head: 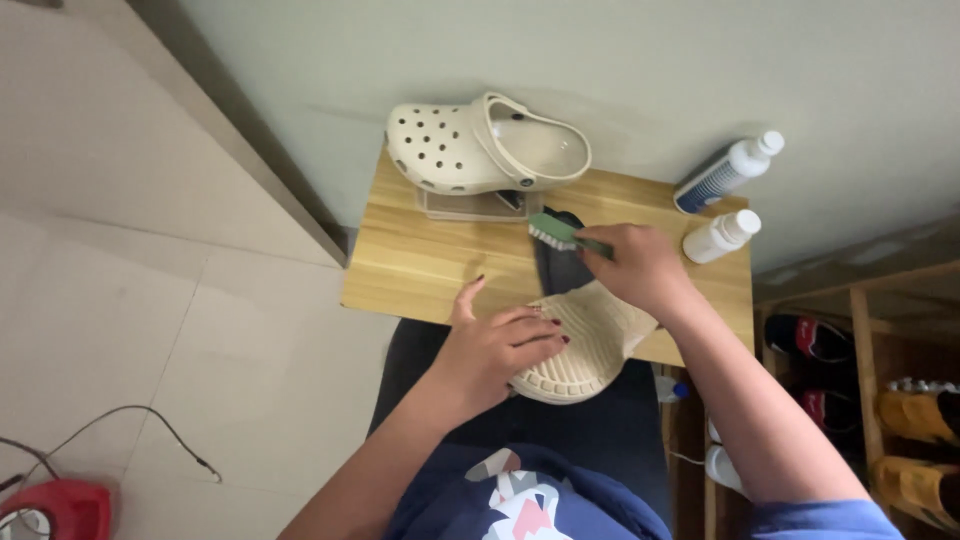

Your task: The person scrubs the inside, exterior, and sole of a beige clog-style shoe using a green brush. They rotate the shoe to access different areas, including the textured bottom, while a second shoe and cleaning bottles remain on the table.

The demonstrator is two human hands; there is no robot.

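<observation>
— Checking occlusion: what's hidden?
— Right hand (640, 265) covers the green brush (558, 232) handle — only bristle head shows. Left hand (495, 350) lies flat, fingers spread, on the upturned beige clog (585, 345), hiding its left part; dark cloth (556, 262) is mostly under it.
— Right hand's state?
— Closed around the brush, just above the clog's sole.
— Surface, room?
— Small wooden table (420, 260) against a pale wall; second clog (485, 148) upright at the back edge, two white bottles (725, 205) at the right corner. Shoe rack (880, 340) is cut off right.
— Edges?
— Held clog overhangs the near edge, above the lap; table's left half is free.
</observation>
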